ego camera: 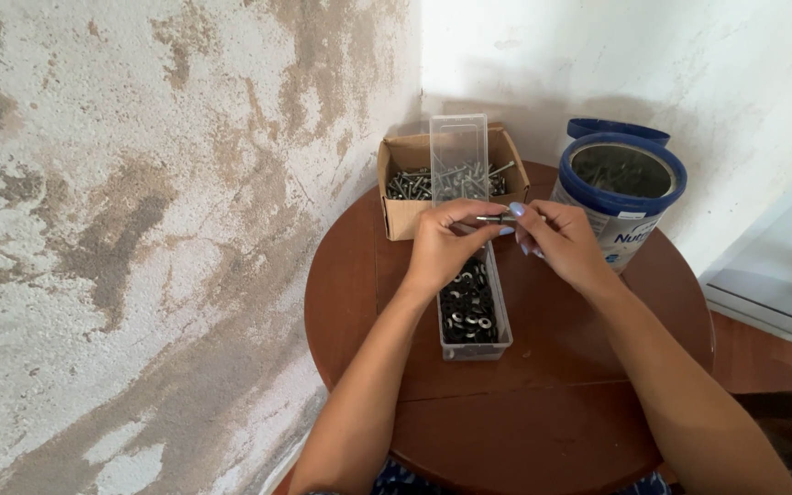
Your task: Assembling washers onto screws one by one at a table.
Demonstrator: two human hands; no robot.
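Note:
My left hand [444,246] and my right hand [556,240] meet above a round brown table [561,403], both pinching one small metal screw [495,219] held level between the fingertips. Directly beneath them lies a long clear plastic box [471,316] filled with several small black washers. Its clear lid [458,151] stands upright at the far end. Behind it sits an open cardboard box [407,213] holding several metal screws.
A blue-rimmed round tin [622,197] stands open at the table's back right, its blue lid [618,129] behind it. A stained plaster wall [139,238] runs along the left, a white wall behind. A white unit [781,266] is at the right.

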